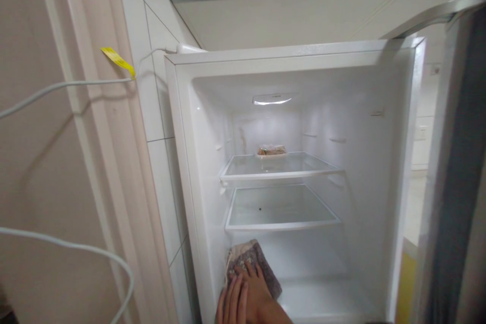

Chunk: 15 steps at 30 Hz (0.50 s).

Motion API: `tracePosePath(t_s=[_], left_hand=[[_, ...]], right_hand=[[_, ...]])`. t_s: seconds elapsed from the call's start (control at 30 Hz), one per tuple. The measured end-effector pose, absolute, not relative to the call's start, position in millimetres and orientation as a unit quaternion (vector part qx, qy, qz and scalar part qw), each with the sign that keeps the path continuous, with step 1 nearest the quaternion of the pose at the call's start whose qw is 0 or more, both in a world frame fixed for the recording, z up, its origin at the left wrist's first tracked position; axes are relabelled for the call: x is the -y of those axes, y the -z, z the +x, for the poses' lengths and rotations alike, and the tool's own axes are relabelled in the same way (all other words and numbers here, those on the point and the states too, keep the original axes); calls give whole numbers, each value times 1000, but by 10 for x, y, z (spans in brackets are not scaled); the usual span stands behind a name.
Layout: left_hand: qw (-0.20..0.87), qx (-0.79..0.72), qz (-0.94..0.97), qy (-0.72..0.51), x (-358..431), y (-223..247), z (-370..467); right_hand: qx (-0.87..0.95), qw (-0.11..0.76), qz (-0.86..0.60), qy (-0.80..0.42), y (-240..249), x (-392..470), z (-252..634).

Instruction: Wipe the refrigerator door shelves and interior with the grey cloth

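Note:
A grey-brown patterned cloth (264, 266) with a pale edge lies bunched at the lower left inside the open fridge (178, 162). My right hand (258, 291) rests flat on this cloth, its fingers stretched and slightly apart. My left hand (232, 301) is just left of it, overlapping its edge, with fingers extended close together beside the fridge's left inner wall. Whether the left fingertips touch the cloth or only my right hand, I cannot tell. Both palms are hidden.
Two glass shelves, the upper (281, 164) and the lower (284, 207), sit above my hands. A small wrapped food pack (271, 150) lies on the upper one. The fridge door (455, 172) stands open at right. A white cable (68, 83) with a yellow tag hangs at left.

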State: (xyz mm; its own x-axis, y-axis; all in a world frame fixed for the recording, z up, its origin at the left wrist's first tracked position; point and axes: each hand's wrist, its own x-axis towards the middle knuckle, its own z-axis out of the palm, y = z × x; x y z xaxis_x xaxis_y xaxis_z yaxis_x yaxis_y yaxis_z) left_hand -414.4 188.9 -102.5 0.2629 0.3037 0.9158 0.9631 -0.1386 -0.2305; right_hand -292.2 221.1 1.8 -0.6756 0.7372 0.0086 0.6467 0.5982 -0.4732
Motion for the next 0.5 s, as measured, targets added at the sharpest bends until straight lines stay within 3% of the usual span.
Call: tracePosePath(t_s=[0.2,0.5], left_hand=[[443,469,-694,320,-1884,1065,-4152],[405,469,-715,322,-1913,1213,-4134]], right_hand=[[851,171,-434,-243,128,-2066,-2425],[739,131,-649,-120,302,-2183,-879]])
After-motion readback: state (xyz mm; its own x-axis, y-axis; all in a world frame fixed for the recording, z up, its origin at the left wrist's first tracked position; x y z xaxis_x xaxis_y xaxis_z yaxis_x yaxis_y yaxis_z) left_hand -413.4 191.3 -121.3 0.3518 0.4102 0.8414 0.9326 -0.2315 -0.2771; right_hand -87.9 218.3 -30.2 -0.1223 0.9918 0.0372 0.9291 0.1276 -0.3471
